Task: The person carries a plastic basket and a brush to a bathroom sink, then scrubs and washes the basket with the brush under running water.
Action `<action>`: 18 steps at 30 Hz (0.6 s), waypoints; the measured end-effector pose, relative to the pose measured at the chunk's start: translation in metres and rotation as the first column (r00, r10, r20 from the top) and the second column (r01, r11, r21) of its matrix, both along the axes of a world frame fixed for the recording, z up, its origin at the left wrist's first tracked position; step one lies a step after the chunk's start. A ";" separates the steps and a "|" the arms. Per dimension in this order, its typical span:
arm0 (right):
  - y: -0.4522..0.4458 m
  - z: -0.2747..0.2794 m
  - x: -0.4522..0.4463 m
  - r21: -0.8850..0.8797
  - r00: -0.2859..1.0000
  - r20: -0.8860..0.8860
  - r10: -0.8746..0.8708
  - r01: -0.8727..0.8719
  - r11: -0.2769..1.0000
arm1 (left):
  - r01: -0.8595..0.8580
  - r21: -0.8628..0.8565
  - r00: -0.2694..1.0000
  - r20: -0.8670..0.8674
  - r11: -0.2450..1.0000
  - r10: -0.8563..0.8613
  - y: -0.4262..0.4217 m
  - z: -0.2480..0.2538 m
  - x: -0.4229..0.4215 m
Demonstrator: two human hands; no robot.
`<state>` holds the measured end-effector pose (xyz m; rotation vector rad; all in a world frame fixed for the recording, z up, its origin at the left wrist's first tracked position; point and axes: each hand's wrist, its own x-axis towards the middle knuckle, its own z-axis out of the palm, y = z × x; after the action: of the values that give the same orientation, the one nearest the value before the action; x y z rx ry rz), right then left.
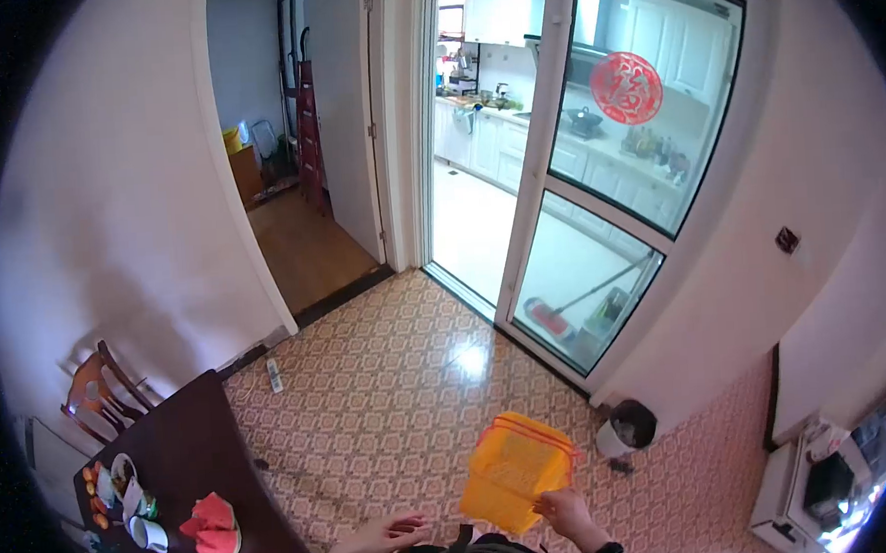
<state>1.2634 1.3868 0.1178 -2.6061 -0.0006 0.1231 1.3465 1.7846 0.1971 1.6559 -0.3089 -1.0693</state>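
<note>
An orange plastic bag (518, 463) with red edging hangs in front of the body above the patterned floor. My right hand (566, 515) is closed on its lower right edge, and a dark band circles that wrist. To the left of the bag, my left hand (391, 535) is held palm up with its fingers apart, touching nothing. A small trash bin (626, 429) with a dark rim stands on the floor to the right of the bag.
On the left, a dark table (186, 435) holds a red cloth item (213, 529), a white mug (148, 534) and small items; a wooden chair (104, 394) stands behind. Ahead are a doorway and a glass sliding door (600, 218). A white cabinet (790, 489) is at right.
</note>
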 end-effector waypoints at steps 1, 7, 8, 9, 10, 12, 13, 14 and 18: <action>-0.007 0.004 0.027 -0.002 1.000 0.003 0.006 -0.006 1.000 | -0.056 0.015 0.998 -0.009 0.998 0.057 -0.008 -0.002 0.019; -0.029 -0.011 0.207 0.118 0.990 0.103 0.100 -0.112 0.987 | -0.248 0.169 0.959 -0.094 0.954 0.266 -0.025 -0.052 0.132; -0.032 -0.018 0.241 0.117 0.988 0.115 0.104 -0.118 0.986 | -0.255 0.167 0.959 -0.082 0.952 0.271 -0.025 -0.065 0.155; -0.031 -0.017 0.277 0.148 0.977 0.178 0.121 -0.148 0.978 | -0.258 0.155 0.965 -0.008 0.954 0.262 -0.028 -0.069 0.183; -0.030 -0.017 0.312 0.180 0.962 0.238 0.131 -0.177 0.968 | -0.257 0.147 0.966 0.065 0.955 0.250 -0.027 -0.072 0.213; -0.034 -0.033 0.387 0.161 0.945 0.288 0.157 -0.209 0.964 | -0.262 0.226 0.965 0.093 0.938 0.247 -0.033 -0.072 0.270; -0.039 -0.035 0.421 0.135 0.926 0.331 0.181 -0.237 0.962 | -0.254 0.252 0.966 0.120 0.934 0.230 -0.037 -0.067 0.302; -0.045 -0.032 0.459 0.121 0.923 0.343 0.174 -0.228 0.966 | -0.250 0.266 0.964 0.158 0.931 0.214 -0.046 -0.061 0.347; -0.061 -0.003 0.595 0.096 0.944 0.301 0.134 -0.170 0.981 | -0.145 0.326 0.982 0.160 0.934 0.097 -0.065 -0.079 0.523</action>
<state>1.8587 1.3260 0.1144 -2.4765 -0.3067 -0.2047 1.8699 1.7200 0.1179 2.0358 -0.1147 -0.9502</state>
